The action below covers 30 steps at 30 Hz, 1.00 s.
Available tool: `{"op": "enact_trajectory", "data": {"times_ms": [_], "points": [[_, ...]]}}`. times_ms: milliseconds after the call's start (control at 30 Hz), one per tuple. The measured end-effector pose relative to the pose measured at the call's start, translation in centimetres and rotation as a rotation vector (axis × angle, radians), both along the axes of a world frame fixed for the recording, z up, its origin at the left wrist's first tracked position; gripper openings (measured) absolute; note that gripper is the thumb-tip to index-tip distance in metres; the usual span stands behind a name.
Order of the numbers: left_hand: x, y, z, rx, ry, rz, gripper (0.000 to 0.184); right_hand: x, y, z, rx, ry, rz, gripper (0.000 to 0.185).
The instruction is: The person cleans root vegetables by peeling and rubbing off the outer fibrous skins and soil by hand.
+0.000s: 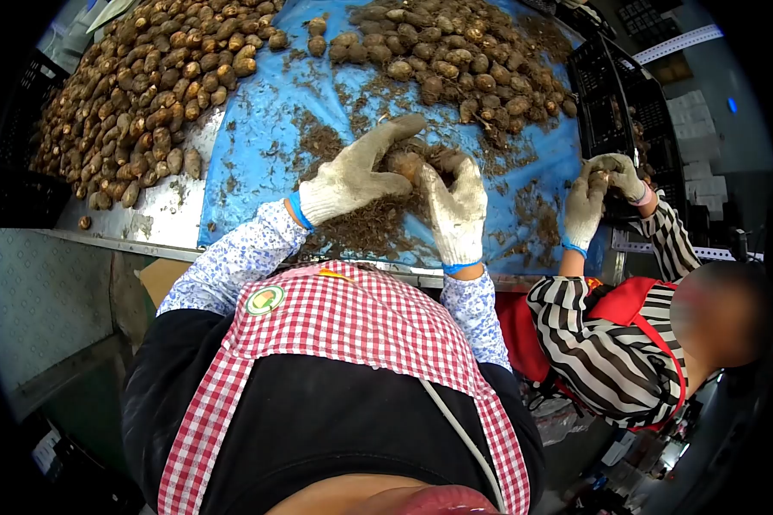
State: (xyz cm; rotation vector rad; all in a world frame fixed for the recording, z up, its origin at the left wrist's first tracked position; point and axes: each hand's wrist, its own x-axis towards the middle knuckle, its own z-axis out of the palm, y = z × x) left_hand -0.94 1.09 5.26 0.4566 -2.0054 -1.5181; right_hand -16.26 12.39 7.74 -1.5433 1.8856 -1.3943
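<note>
Both my hands wear off-white knit gloves with blue bands at the wrists. A small brown taro with rough, hairy skin is between them, above the blue sheet. My left hand grips it from the left, thumb and fingers on either side. From the right, my right hand closes on the same taro with its fingertips, which are partly hidden. Loose root fibres and dirt lie beneath the hands.
A heap of cleaner taros covers the metal table at left; hairier taros are piled at the back. Black crates stand at right. Beside me, a co-worker in striped sleeves holds something small in gloved hands.
</note>
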Motion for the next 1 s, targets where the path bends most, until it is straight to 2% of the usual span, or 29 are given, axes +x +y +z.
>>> {"op": "enact_trajectory", "data": {"times_ms": [33,167,200,300,333,433,467,567,633,700,767,867,967,1000], "points": [[0.2,0.1,0.2,-0.003,-0.021,0.019,0.093,0.2,-0.2,0.4,0.010,0.077,-0.018,0.025],[0.9,0.8,2.2,-0.071,-0.101,0.074,0.085,-0.3,-0.8,0.9,0.141,-0.052,0.050,0.024],[1.0,1.1,2.5,-0.099,-0.124,0.084,0.083,-0.3,-0.8,1.0,0.098,-0.004,0.059,0.024],[1.3,1.6,2.6,-0.103,-0.090,0.029,0.082,-0.6,-1.0,1.4,0.140,-0.126,0.056,0.025],[1.3,1.6,2.6,-0.155,-0.073,0.047,0.082,-0.6,-1.2,2.1,0.130,0.000,0.049,0.031],[1.0,1.7,2.1,0.022,0.001,0.047,0.076,-2.4,-3.4,-0.9,0.171,0.325,-0.113,0.039],[1.0,1.8,2.1,0.068,0.003,0.002,0.077,-3.8,-4.2,-2.8,-0.004,0.413,-0.141,0.024],[0.9,1.9,1.9,0.161,0.059,-0.047,0.078,-5.1,-4.1,-4.2,0.094,0.422,-0.047,0.027],[0.9,1.4,1.5,0.162,0.135,-0.019,0.078,-5.6,-3.7,-6.0,0.234,0.553,0.053,0.027],[0.9,0.9,1.2,0.175,0.102,0.009,0.068,-5.6,-3.4,-6.5,0.306,0.707,0.106,0.023],[0.9,0.8,1.1,0.243,0.088,0.050,0.058,-5.4,-2.3,-5.6,0.240,0.621,0.144,0.022],[0.6,0.7,1.3,0.288,-0.008,0.063,0.039,-4.0,-0.7,-3.7,0.123,-0.199,0.278,0.031],[-0.2,1.3,0.5,0.391,0.068,0.069,0.028,-2.3,0.3,0.7,0.439,-0.535,0.362,0.046],[-0.6,1.5,0.2,0.418,0.096,0.064,0.027,-2.0,0.2,-0.2,0.454,-0.175,0.309,0.050]]}}
